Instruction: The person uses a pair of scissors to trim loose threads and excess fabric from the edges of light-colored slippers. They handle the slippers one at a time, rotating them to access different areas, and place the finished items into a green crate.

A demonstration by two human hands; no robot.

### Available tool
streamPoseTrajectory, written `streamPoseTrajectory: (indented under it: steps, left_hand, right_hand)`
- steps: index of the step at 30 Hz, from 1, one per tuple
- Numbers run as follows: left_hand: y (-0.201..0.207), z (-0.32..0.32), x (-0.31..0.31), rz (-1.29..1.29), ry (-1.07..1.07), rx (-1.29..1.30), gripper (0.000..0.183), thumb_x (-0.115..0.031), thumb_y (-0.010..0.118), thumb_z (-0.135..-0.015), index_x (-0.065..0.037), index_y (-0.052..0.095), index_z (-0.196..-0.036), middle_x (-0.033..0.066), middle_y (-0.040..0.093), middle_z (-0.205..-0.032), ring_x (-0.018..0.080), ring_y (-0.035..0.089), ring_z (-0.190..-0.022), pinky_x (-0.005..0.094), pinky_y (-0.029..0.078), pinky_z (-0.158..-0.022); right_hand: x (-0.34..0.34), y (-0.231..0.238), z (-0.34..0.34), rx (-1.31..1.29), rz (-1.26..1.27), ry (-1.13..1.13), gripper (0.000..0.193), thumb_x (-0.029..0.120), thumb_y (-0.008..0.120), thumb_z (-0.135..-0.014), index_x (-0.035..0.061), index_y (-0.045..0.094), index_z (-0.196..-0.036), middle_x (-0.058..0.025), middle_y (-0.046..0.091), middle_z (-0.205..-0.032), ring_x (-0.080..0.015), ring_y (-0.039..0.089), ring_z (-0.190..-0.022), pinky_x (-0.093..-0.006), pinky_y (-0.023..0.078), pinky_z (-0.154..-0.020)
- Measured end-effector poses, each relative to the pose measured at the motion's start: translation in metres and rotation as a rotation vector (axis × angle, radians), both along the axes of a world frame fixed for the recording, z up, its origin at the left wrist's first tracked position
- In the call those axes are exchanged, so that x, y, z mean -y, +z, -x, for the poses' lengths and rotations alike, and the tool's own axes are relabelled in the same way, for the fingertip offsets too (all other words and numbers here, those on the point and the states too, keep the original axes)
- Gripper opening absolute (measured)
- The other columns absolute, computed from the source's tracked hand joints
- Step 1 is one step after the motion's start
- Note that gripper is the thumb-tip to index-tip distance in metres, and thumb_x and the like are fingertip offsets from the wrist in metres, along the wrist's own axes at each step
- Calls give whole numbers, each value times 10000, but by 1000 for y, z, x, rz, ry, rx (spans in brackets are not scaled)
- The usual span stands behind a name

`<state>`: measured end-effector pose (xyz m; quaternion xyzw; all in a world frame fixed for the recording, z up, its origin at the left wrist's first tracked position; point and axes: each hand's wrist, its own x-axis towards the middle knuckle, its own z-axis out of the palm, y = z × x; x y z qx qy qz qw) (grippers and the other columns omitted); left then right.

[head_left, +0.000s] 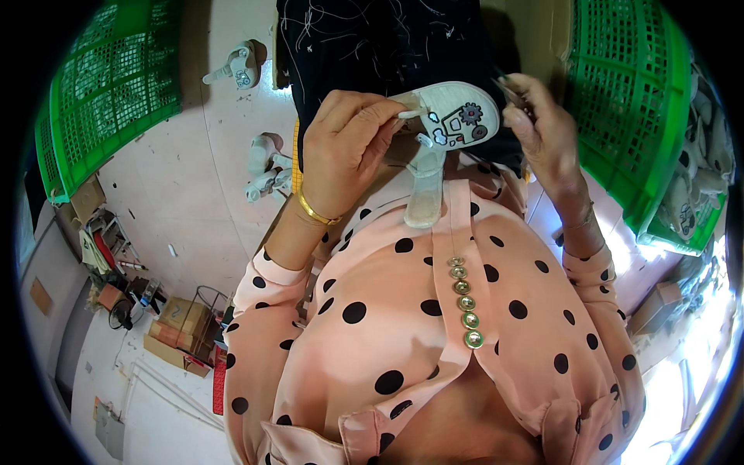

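Observation:
A white shoe upper [459, 97], decorated with grey gear shapes and small cloud patches, lies over my lap below the dark trousers. My left hand [353, 139] pinches its near left edge between thumb and fingers. From the upper a pale strap-like part [425, 194] hangs toward my shirt. On the other side, my right hand [546, 128] is closed around a small dark metal tool, which looks like thread snips [511, 94]. Its tip points up and to the left, just off the upper's right end. Most of the tool is hidden by my fingers.
Green plastic crates stand at the left [108, 101] and right [620, 116]; white shoe pieces [686, 209] fill the right one's side. More white uppers [242, 66] lie on the pale floor at left. Loose threads [333, 15] cling to the trousers. Cardboard boxes [182, 325] sit lower left.

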<state>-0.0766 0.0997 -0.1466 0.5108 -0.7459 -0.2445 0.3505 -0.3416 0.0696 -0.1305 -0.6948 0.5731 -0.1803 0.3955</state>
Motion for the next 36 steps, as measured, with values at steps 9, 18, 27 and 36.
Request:
streamPoseTrajectory:
  steps: [9, 18, 27, 36]
  left_hand:
    - [-5, 11, -17, 85, 76, 6, 241, 36, 774, -693, -25, 702, -914, 76, 648, -856, 209, 603, -732, 282, 491, -579]
    - [-13, 17, -18, 315, 24, 76, 264, 10, 781, -650, -42, 693, -893, 50, 623, -813, 210, 610, -697, 283, 515, -569]
    - [-17, 15, -22, 354, -11, 105, 248, -16, 780, -664, -43, 694, -894, 49, 632, -834, 216, 614, -718, 286, 527, -587]
    - [-19, 15, -23, 349, 10, 103, 276, -10, 775, -639, -47, 705, -904, 49, 633, -839, 220, 619, -735, 287, 529, -592]
  right_hand:
    - [-18, 24, -37, -288, 209, 208, 376, 414, 664, -884, 68, 539, -806, -74, 624, -603, -257, 627, -523, -338, 476, -464]
    - [-21, 19, -43, -402, 146, 250, 457, 483, 571, -925, 73, 526, -728, -95, 558, -499, -265, 600, -462, -356, 449, -429]
    - [-13, 33, -44, -460, 191, 405, 425, 415, 584, -937, 67, 500, -707, -91, 480, -464, -257, 562, -430, -333, 404, -412]
    - [-12, 28, -38, -349, 196, 390, 420, 401, 611, -920, 64, 509, -689, -106, 484, -484, -276, 555, -436, -344, 412, -428]
